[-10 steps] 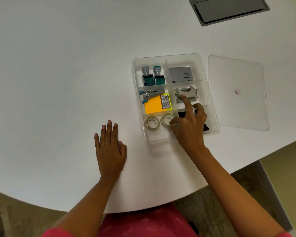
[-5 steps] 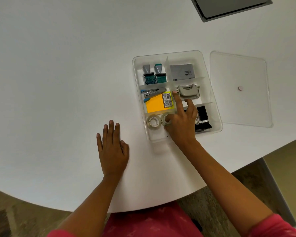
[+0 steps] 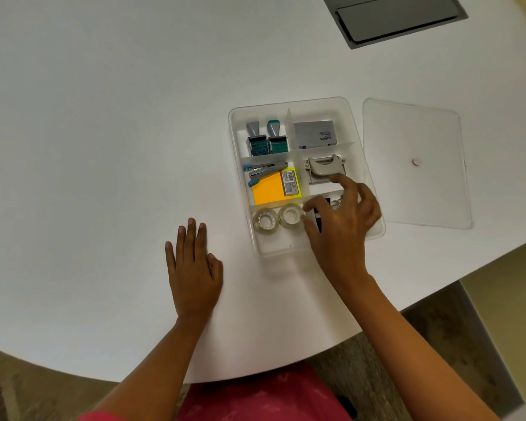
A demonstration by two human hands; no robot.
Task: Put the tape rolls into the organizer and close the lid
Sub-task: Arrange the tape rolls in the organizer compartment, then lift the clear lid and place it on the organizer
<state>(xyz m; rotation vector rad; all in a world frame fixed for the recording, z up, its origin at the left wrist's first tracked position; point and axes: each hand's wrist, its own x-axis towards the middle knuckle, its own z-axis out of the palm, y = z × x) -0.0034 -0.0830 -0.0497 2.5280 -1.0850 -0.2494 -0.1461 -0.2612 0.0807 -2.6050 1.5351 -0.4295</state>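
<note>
Tape rolls [image 3: 278,218] lie in the organizer [image 3: 289,106], left of your loose, empty right grip [image 3: 342,218]. Lid [image 3: 413,189], right of it, looks light, stiff, slippery: pinch an edge.

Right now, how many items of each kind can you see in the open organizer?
Tape rolls: 2
Date stamps: 2
Staplers: 1
Sticky note pads: 1
Hole punches: 1
Grey boxes: 1
Total: 8, not counting the binder clips partly hidden under the right hand.
</note>
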